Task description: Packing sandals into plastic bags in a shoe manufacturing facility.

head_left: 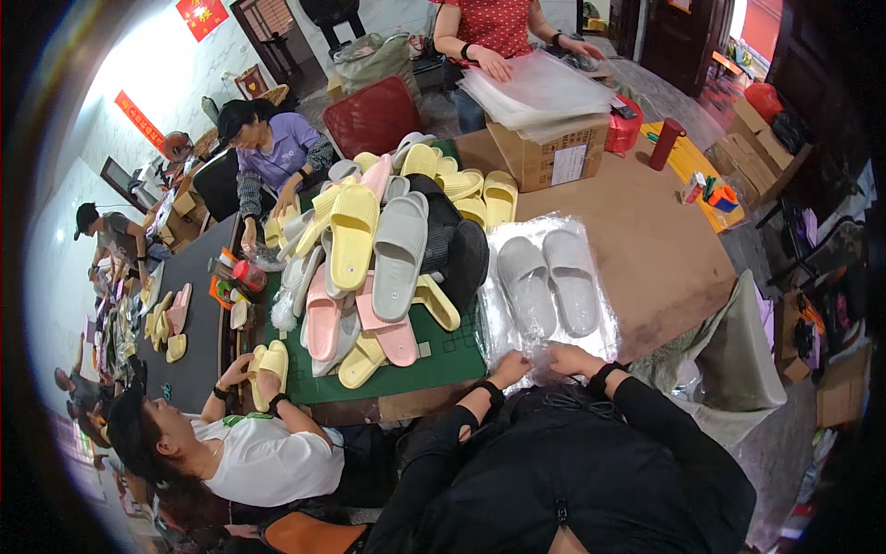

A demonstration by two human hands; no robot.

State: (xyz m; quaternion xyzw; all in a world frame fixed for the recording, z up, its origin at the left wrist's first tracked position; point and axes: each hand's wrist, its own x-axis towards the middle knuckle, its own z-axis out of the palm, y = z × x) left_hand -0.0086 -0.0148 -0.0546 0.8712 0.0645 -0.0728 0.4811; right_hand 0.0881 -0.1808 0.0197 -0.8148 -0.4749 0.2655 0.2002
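Observation:
A pair of grey slippers lies side by side in front of me, seemingly inside a clear plastic bag. Under them is a shiny stack of clear bags on the table. My left hand pinches the bag's near edge just below the slippers' heels. Close beside it, my right hand grips the same crumpled edge, its fingertips partly lost in the film's glare.
Left of the bags rises a pile of yellow, pink and grey slippers on a green mat. A cardboard box bearing plastic sheets stands at the back. A co-worker at left holds yellow slippers. A greyish sack hangs right.

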